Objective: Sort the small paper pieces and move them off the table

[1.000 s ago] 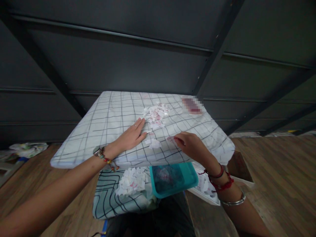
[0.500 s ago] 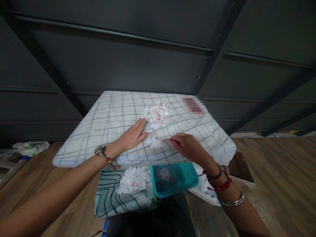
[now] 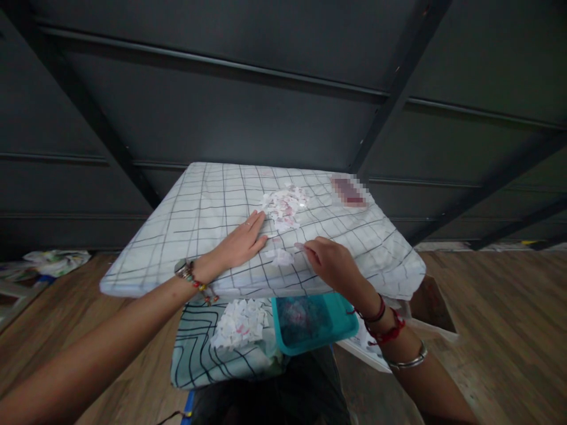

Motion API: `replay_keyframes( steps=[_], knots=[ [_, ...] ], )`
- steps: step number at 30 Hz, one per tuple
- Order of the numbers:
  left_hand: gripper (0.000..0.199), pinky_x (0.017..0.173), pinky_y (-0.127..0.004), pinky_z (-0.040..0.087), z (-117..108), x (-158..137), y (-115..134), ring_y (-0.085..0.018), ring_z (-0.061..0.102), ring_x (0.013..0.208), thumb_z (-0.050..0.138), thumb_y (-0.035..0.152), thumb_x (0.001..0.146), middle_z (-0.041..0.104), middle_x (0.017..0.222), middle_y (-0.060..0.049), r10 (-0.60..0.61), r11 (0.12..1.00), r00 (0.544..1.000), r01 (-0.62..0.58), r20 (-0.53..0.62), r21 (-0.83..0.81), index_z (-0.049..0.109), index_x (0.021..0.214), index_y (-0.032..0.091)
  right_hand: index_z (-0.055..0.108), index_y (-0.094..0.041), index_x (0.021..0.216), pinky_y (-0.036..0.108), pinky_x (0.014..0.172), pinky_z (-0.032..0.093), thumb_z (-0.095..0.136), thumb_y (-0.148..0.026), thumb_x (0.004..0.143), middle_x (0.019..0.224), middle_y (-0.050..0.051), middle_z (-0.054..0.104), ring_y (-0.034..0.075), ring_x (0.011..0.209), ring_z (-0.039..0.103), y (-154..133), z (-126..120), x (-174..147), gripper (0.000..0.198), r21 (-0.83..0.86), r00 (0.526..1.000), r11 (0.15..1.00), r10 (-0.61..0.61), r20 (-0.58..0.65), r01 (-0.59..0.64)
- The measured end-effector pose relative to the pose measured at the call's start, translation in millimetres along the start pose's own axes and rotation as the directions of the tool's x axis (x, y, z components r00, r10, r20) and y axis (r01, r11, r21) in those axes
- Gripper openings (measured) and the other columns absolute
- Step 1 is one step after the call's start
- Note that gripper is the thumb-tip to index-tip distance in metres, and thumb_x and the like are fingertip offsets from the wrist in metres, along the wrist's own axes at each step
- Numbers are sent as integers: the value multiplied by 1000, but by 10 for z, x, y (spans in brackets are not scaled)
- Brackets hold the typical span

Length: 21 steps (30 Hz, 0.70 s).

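Note:
My left hand (image 3: 241, 242) lies flat on the checked cloth (image 3: 212, 206) of the table, fingers stretched out. Its fingertips reach the lower left edge of a pile of small white and pinkish paper pieces (image 3: 286, 206). Just right of its thumb is a smaller cluster of white pieces (image 3: 280, 257). Over the cloth to the right of that cluster, my right hand (image 3: 332, 260) pinches a small pale paper piece (image 3: 300, 246) between thumb and fingertips. What exactly is printed on the pieces is too small to make out.
Below the table edge, a teal plastic tray (image 3: 343, 330) with dark contents sits by my lap. Beside it, another heap of white pieces (image 3: 241, 323) rests on a green patterned cloth (image 3: 190, 354). A blurred reddish item (image 3: 349, 192) lies at the table's far right. A dark panelled wall (image 3: 248, 118) stands behind.
My right hand has turned slightly and lifted the pinched paper piece up and away from the small cluster. My left hand stays flat; the view has shifted a little.

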<state>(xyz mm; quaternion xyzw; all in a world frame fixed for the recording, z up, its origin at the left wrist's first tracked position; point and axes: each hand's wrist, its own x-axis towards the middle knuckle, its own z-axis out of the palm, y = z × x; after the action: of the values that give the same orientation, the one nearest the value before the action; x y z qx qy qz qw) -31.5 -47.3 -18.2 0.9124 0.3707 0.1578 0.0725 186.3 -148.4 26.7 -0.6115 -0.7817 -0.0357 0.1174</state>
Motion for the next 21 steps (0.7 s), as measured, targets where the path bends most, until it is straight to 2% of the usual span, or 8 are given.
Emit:
replay_keyframes(
  steps=[5, 10, 17, 21],
  knots=[
    [57, 108, -41, 19, 4, -4, -34, -26, 13, 134, 26, 34, 90, 20, 144, -18, -78, 997, 994, 80, -73, 22, 16, 137, 3, 59, -17, 83, 24, 57, 29, 37, -23, 89, 76, 3, 59, 12, 69, 51, -172, 27, 57, 24, 58, 993, 992, -115, 28, 113],
    [56, 107, -44, 20, 5, -9, -116, -29, 15, 133, 26, 29, 89, 22, 142, -22, -166, 986, 978, 169, -124, 13, 18, 135, -2, 59, -17, 79, 25, 57, 30, 35, -23, 90, 74, 3, 57, 13, 67, 50, -212, 79, 155, 26, -16, 999, 999, -44, -6, 44],
    [55, 106, -44, 22, 12, -15, -138, -29, 19, 131, 27, 26, 88, 27, 139, -23, -209, 977, 966, 212, -153, 7, 20, 133, -4, 61, -17, 90, 24, 70, 36, 36, -25, 91, 82, 4, 59, 13, 81, 51, -216, 99, 204, 27, 151, 958, 948, -286, 11, 281],
    [53, 105, -44, 23, 12, -8, -144, -29, 22, 130, 27, 25, 87, 31, 137, -21, -232, 972, 958, 237, -168, 10, 22, 132, -2, 62, -16, 90, 26, 73, 37, 37, -22, 91, 84, 5, 59, 15, 84, 50, -194, 112, 201, 26, 171, 958, 943, -282, -43, 286]
  ],
)
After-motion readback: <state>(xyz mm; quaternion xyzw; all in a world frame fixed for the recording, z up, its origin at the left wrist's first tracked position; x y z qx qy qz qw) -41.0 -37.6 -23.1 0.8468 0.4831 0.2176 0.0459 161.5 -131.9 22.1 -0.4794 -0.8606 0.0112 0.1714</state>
